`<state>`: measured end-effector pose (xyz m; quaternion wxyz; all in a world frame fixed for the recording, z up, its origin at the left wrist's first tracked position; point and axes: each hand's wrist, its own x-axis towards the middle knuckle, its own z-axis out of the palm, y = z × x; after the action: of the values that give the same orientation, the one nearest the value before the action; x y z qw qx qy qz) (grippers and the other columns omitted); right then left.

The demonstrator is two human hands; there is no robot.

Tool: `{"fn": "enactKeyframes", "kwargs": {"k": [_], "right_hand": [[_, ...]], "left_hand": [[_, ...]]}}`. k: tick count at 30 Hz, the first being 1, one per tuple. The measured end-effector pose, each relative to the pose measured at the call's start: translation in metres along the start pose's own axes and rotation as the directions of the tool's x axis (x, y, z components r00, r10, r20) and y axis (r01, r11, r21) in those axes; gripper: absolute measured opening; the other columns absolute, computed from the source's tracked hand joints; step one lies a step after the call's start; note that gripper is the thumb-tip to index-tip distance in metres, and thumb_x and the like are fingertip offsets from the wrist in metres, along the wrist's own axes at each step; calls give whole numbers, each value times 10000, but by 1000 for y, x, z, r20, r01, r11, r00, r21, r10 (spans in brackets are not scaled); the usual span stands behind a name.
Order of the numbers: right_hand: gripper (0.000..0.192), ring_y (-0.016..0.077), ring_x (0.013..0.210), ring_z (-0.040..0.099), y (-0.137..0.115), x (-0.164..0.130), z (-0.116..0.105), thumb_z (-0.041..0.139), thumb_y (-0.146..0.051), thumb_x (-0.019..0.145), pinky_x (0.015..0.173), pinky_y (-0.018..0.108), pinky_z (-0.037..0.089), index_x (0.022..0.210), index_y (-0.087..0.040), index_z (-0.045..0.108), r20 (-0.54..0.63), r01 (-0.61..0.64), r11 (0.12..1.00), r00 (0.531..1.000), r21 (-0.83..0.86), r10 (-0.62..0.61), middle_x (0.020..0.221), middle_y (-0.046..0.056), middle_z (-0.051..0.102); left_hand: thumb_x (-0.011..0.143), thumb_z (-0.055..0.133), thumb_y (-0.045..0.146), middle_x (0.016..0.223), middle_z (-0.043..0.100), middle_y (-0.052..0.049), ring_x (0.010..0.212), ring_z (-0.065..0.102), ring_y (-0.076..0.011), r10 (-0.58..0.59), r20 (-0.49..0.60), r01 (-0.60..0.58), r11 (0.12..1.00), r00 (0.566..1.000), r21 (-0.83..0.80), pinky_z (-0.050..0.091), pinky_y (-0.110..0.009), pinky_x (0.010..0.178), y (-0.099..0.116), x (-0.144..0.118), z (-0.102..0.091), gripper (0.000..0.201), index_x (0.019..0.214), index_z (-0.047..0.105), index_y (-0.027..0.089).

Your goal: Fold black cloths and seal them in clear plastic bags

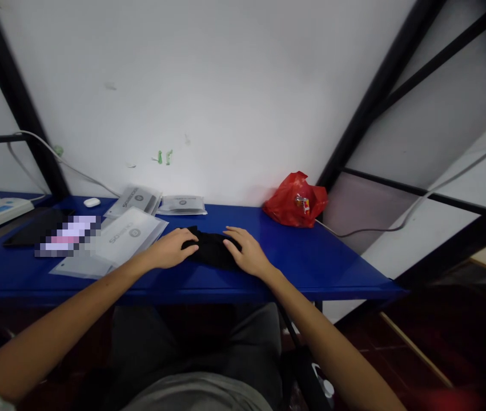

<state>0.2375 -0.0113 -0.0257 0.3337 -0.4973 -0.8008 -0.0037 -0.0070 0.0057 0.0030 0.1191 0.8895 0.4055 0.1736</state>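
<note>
A folded piece of black cloth [212, 251] lies on the blue desktop near its front edge. My left hand [173, 248] rests on the cloth's left end, thumb apart from the fingers. On the right end lies my right hand [246, 251], its fingers also spread and the thumb pointing inward. Parts of the cloth's two ends are hidden beneath the hands. Just left of my left hand are frosted plastic pouches [125, 237] with a printed logo, overlapping one another.
More pouches [133, 201] and a flat pouch [181, 204] lie by the wall. A red plastic bag [296, 201] stands back right. A lit phone [68, 235], a black tablet-like slab [32, 229], a white earbud case [92, 202] and a power strip [0, 216] are left.
</note>
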Motion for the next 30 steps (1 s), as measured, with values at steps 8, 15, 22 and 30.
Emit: {"fn": "enactKeyframes", "kwargs": {"k": [8,15,22,30], "right_hand": [[417,252,1331,345,-39,34,26,376,-323,921,1085,473,282,1287,-187,523,302,187,982,938,-34,-168,1441,122,385],[408,235,1305,391,-23,27,30,342,-331,937,1068,455,318,1265,-205,549,302,130,991,945,-3,-124,1409,104,437],[416,231,1285,421,-19,22,26,337,-352,940,1070,443,325,1258,-200,558,289,120,993,950,14,-119,1380,104,473],[414,226,1246,472,18,-4,-4,368,-401,922,1073,443,334,1192,-188,599,45,-126,988,992,88,122,1301,107,554]], "left_hand": [[856,408,381,1102,612,-166,1054,550,-272,-342,-206,370,922,917,116,430,-370,897,-25,-9,9,407,1097,572,97],[800,461,533,965,682,-148,930,626,-289,-548,-68,546,836,833,-51,476,-337,744,-23,-2,9,459,941,627,129],[697,632,408,848,706,-68,823,652,-230,-612,124,602,685,781,-411,487,-282,675,-9,16,8,257,746,640,156],[715,557,283,961,678,-131,905,627,-289,-566,-114,545,821,817,-171,490,-371,743,-22,19,-12,260,924,618,143]]}}
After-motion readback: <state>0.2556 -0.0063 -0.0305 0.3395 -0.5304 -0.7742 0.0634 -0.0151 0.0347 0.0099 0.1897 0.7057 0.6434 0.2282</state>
